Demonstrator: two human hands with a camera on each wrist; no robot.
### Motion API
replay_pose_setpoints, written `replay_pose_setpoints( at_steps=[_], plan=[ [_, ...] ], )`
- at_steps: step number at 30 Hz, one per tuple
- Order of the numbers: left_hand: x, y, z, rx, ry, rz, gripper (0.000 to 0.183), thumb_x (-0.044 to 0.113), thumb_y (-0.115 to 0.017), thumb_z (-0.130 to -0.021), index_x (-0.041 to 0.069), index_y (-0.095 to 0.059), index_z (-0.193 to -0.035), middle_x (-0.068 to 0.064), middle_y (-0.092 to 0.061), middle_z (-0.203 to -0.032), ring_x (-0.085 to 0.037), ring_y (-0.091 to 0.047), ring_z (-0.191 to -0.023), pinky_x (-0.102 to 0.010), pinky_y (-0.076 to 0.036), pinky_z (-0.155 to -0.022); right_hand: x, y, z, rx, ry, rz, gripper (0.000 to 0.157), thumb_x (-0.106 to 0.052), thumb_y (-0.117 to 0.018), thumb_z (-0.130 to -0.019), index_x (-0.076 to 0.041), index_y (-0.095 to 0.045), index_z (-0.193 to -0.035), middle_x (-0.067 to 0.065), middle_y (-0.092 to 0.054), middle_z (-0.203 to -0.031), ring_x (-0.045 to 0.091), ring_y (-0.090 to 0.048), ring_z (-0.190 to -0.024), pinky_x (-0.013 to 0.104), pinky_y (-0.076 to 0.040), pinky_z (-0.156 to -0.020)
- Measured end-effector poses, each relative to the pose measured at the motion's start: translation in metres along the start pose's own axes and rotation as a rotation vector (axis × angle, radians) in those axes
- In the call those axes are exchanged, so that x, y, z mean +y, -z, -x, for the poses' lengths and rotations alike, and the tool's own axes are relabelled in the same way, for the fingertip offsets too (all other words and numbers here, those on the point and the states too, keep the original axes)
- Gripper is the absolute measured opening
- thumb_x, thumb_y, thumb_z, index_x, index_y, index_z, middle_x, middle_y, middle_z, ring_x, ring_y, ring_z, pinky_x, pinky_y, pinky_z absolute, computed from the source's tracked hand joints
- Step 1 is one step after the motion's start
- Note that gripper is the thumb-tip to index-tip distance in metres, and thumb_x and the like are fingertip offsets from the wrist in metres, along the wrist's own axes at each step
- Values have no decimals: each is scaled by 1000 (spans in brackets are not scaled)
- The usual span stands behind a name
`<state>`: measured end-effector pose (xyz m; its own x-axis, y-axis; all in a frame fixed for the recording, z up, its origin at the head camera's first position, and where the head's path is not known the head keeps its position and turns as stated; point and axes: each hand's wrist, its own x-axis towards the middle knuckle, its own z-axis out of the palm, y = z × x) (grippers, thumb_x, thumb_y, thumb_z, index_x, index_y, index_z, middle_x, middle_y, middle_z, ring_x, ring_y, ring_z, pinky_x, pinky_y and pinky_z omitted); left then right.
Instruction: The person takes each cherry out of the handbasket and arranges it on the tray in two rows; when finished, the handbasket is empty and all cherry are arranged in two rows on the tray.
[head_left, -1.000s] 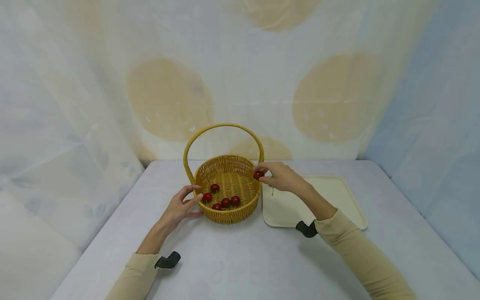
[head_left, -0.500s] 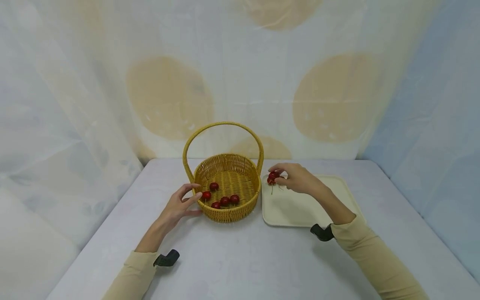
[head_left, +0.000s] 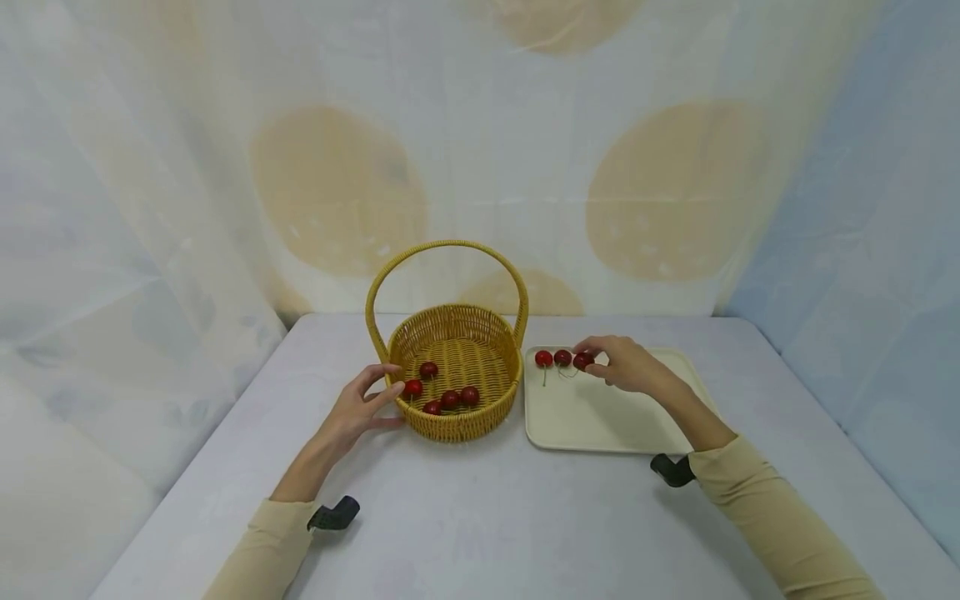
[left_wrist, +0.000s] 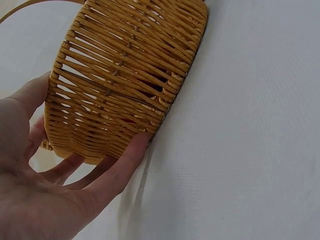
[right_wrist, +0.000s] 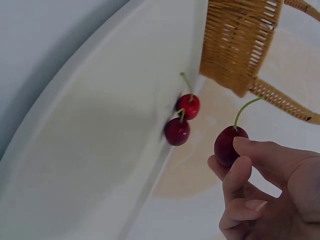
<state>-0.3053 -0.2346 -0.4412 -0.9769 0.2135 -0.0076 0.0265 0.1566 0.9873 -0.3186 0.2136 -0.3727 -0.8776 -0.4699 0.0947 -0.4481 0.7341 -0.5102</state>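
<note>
My left hand (head_left: 360, 410) holds the left side of a round yellow wicker basket (head_left: 472, 427), its fingers spread along the wall in the left wrist view. Several dark red cherries (head_left: 450, 400) lie on the basket's bottom, toward the left and front. Between thumb and fingers, my right hand (head_left: 630, 365) pinches a dark cherry (right_wrist: 229, 145) with a green stem, over the back of a cream tray (head_left: 592, 429). Left of it, a bright red cherry (head_left: 543, 359) and a darker cherry (head_left: 562, 357) sit side by side near the tray's back-left corner.
The basket's tall arched handle (head_left: 447, 244) stands upright. The tray lies right beside the basket on a white-covered table (head_left: 465, 517). A pale curtain (head_left: 480, 150) with tan circles hangs behind, and drapes close off both sides.
My right hand has moved rightward from the basket's right rim to over the tray, carrying a cherry and uncovering the two cherries there. The left hand has stayed at the basket.
</note>
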Motion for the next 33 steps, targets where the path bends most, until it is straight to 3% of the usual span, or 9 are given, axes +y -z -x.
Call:
replay_pose_setpoints(
  at_steps=[9, 21, 33],
  plan=[
    [2, 0, -1, -1, -1, 0, 62, 38, -66, -93, 10, -40, -142, -7, -23, -160, -43, -40, -139, -54, -59, -84, 20, 0, -3, -37, -14, -5, 34, 0, -58, -95, 2, -57, -129, 26, -65, -115, 30, -67, -71, 26, -56, -58],
    [1, 2, -1, -3, 4, 12, 62, 37, -67, -93, 10, -40, -142, -6, -21, -161, -43, -40, -139, -54, -59, -84, 38, -3, -20, -88, -36, 47, 35, 0, -59, -94, 3, -57, -129, 25, -65, -115, 25, -66, -66, 26, -52, -57],
    [-2, 2, -1, 12, 9, -7, 62, 40, -68, -91, 13, -43, -141, -4, -26, -159, -41, -41, -139, -52, -60, -82, 48, -8, -32, -99, -57, 5, 38, 2, -58, -94, 8, -53, -131, 33, -61, -122, 27, -69, -70, 30, -57, -61]
  ],
)
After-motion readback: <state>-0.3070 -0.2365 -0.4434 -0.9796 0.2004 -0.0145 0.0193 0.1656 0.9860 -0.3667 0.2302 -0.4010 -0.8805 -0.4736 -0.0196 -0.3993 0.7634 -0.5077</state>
